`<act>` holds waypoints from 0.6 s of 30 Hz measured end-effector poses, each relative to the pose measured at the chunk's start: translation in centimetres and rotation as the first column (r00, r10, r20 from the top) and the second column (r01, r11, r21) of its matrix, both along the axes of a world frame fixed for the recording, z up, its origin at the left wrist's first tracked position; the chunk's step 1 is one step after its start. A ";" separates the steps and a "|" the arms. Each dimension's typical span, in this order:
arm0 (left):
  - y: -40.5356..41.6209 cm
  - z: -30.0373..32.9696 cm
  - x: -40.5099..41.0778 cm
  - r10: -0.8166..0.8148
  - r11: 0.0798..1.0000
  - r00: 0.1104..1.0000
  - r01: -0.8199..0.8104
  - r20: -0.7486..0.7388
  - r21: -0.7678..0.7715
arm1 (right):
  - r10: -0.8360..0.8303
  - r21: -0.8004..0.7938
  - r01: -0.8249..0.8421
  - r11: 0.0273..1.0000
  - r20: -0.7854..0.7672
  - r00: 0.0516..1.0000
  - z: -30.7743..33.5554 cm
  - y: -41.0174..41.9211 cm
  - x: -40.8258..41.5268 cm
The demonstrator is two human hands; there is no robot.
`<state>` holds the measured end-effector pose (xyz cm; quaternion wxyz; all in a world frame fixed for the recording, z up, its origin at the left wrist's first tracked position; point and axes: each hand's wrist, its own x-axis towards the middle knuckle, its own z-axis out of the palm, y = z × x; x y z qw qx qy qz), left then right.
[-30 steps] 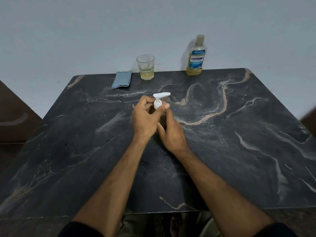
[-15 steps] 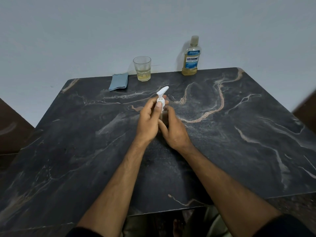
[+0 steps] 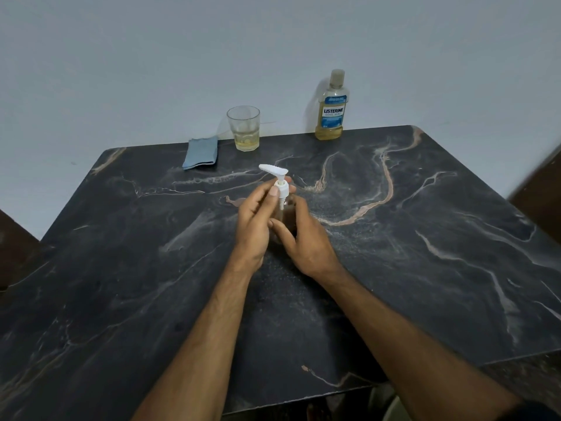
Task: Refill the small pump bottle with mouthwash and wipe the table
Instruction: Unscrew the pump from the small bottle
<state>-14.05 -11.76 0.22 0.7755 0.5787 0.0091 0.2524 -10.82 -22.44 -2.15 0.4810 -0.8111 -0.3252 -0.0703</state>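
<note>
I'm gripping the pump bottle (image 3: 287, 212) mid-table with my right hand (image 3: 306, 238), my left hand (image 3: 258, 220) pinching the pump top (image 3: 280, 185): I'm unscrewing it. Next, I reckon, lifting it straight out.

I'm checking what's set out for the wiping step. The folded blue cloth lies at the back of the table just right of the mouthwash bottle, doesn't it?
Not quite. The head view shows the folded blue cloth at the back of the table, but to the left of the drinking glass; the mouthwash bottle stands further right, past the glass.
</note>
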 end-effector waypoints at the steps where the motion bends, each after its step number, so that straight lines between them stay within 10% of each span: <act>1: 0.0 -0.1 0.0 -0.004 1.000 1.000 0.004 -0.002 -0.005 | 0.002 -0.002 -0.002 1.000 0.001 1.000 0.0 0.0 0.0; 18: -0.2 0.0 0.1 0.021 1.000 0.999 -0.021 -0.024 -0.013 | 0.008 -0.024 -0.008 1.000 -0.006 1.000 -0.1 0.0 0.0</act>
